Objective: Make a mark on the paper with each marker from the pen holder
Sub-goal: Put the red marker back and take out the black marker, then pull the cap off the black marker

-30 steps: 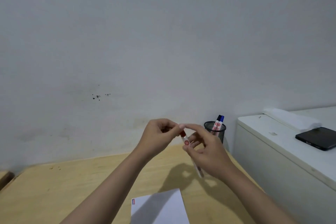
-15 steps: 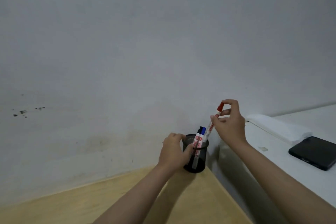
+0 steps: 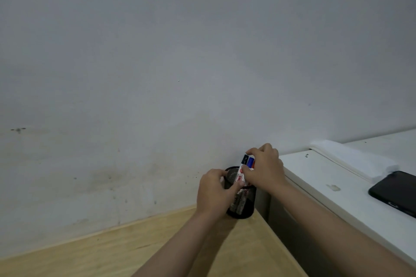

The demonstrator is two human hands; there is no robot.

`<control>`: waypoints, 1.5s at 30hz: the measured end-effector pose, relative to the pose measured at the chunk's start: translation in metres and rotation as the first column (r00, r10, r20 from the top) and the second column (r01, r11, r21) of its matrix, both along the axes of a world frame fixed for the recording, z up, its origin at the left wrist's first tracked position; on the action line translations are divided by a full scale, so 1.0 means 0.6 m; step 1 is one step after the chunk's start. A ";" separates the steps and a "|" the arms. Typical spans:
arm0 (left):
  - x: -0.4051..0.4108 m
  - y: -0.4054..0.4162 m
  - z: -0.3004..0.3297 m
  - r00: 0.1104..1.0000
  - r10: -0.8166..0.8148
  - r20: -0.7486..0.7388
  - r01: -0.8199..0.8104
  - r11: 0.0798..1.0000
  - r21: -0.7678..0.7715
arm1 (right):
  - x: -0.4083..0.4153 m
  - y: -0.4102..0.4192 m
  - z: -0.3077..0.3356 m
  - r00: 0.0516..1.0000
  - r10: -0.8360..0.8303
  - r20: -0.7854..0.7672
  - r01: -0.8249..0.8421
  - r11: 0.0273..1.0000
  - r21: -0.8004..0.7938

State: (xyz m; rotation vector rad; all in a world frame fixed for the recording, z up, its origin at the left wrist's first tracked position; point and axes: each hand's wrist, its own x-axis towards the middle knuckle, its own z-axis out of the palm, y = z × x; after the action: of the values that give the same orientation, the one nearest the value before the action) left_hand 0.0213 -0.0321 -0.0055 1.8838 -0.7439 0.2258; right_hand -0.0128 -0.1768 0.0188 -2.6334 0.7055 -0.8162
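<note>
We've got the pen holder (image 3: 242, 200) standing upright at the far right corner of the wooden desk, right by the wall: a black mesh cup, round, open at the top. Three markers poke out of it, bunched tight together and leaning a little right. We see a black cap (image 3: 244, 159) on the left, a blue cap (image 3: 250, 161) just beside it, and a sliver of red cap (image 3: 253, 163) on the right. The white barrels with red print drop into the cup. The paper is out of view.

Two bare forearms, no sleeves, each grip ungloved
</note>
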 end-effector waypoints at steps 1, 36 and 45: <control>0.000 -0.001 -0.001 1.000 0.002 -0.006 -0.002 1.000 0.005 | 0.001 0.003 0.003 1.000 -0.021 0.000 0.021 0.999 -0.025; -0.272 0.370 0.174 0.857 -0.427 -0.289 0.268 0.848 -0.458 | -0.323 0.389 0.121 0.686 0.150 0.712 -0.626 0.621 0.471; -0.290 0.470 0.163 0.970 -0.190 -0.154 0.119 0.916 -0.384 | -0.326 0.460 0.120 0.618 0.105 0.779 -0.761 0.330 0.559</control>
State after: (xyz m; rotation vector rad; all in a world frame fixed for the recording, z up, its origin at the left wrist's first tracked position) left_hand -0.1529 0.2501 0.0922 1.4538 -0.6643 0.0775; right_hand -0.2081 0.0993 0.0911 -1.2947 0.0264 -0.7609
